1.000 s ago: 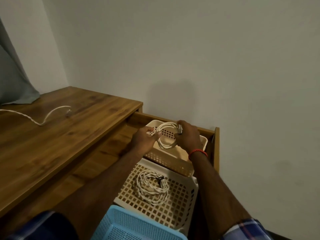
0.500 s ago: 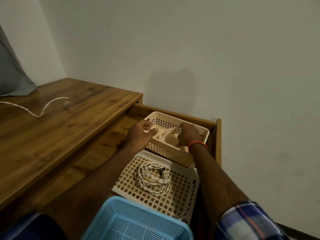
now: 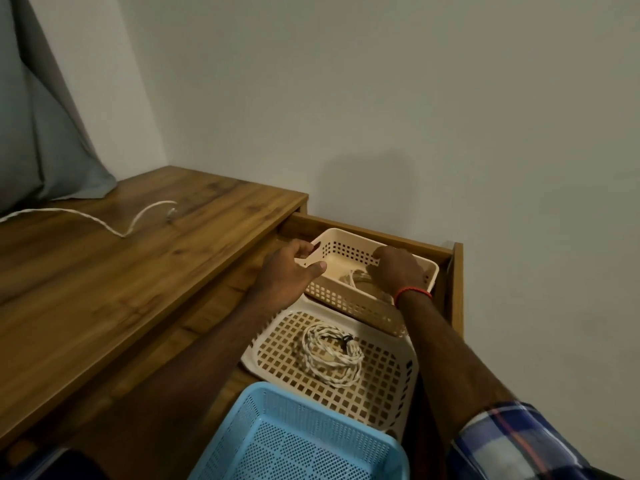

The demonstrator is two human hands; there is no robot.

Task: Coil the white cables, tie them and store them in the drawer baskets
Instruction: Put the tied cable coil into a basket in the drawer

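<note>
Right hand down in far basket, coiled cable under its fingers, likely seating it; grip hidden, can't tell. Left hand loose, empty, thumb by rim, probably steadying.

coiled cable lowered into far basket, right hand down with it, left hand let go

home, wooden desk, curtain
</note>
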